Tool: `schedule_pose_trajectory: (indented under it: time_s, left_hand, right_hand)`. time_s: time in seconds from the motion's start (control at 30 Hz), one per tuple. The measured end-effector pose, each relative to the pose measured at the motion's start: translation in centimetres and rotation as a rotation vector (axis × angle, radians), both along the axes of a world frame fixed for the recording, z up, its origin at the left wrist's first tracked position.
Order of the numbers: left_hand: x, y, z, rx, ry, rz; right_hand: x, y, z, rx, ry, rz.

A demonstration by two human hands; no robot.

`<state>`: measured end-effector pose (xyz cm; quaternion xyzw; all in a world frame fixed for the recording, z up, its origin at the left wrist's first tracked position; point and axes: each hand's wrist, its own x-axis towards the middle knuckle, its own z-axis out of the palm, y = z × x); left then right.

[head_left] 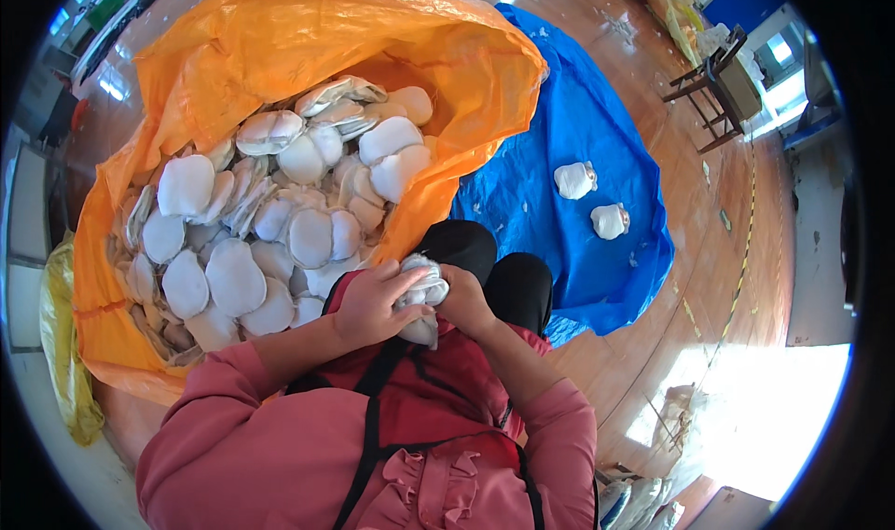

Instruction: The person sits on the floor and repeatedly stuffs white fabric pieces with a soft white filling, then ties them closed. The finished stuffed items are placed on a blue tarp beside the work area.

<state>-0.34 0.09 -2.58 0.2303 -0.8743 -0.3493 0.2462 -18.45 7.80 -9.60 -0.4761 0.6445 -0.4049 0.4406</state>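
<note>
Above my lap, my left hand (371, 299) is closed round a small stack of white oval fabric pads (424, 289). From the other side my right hand (465, 299) grips the same stack, its fingers partly hidden behind it. To the left, a large orange woven sack (308, 17) lies wide at the mouth, heaped with loose white oval pads (235, 276). A blue sheet or sack (550, 278) is spread on the floor beyond my knees. Two white pad bundles (574, 180) rest on it, apart from each other.
A wooden chair (713, 87) stands at the far right on the reddish floor. A yellow sack (67, 353) lies against the left wall. Yellow-black tape (743, 269) runs along the floor at right. Several grey-white bags (639, 504) sit behind my right elbow.
</note>
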Motion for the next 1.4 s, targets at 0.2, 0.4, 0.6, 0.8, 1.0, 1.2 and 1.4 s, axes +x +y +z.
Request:
schedule_pose_trajectory:
  time_s: [0.2,0.4,0.6,0.8,1.0,1.2,1.4]
  left_hand:
    - [-0.7,0.9,-0.2,-0.081,-0.054,0.092]
    - [-1.4,1.1,-0.7,-0.053,-0.062,0.147]
    - [-1.0,0.4,-0.1,0.061,-0.114,0.100]
    - [-1.0,0.3,-1.3,0.035,-0.112,0.127]
    - [-1.2,0.1,-4.0,0.023,-0.009,0.248]
    - [-2.1,-0.8,-5.6,-0.001,0.028,0.318]
    - [-2.2,-1.9,-8.1,0.039,0.085,0.385]
  right_hand:
    - [0.8,0.1,0.3,-0.037,-0.011,-0.034]
    - [2.0,0.4,0.0,-0.099,0.137,-0.094]
    - [2.0,0.4,0.1,-0.110,0.177,-0.083]
    - [1.8,0.4,0.5,-0.107,0.234,-0.088]
    - [0.9,0.6,1.6,-0.032,0.094,-0.061]
    - [2.6,1.5,1.2,-0.078,0.087,-0.210]
    - [4.0,1.9,0.6,-0.212,0.103,-0.330]
